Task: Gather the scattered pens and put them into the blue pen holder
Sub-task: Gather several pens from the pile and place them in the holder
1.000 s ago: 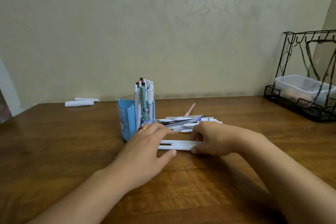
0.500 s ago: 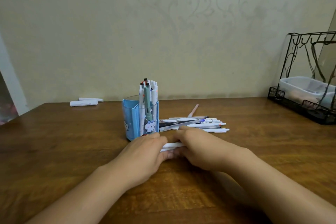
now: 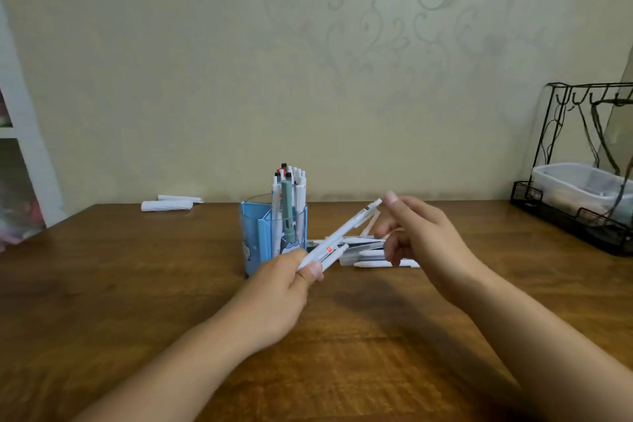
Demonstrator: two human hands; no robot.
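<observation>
Your left hand (image 3: 284, 288) pinches two white pens (image 3: 337, 238) by their lower ends, tilted up to the right above the counter (image 3: 120, 284). Your right hand (image 3: 421, 240) hangs loose by their tips, gripping nothing. Behind lie more pens (image 3: 373, 253), just right of the holder (image 3: 262, 236), itself stuffed with upright ones.

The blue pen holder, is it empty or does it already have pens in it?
Partly filled. The blue pen holder stands upright on the table with a cluster of pens sticking up out of one side.
</observation>
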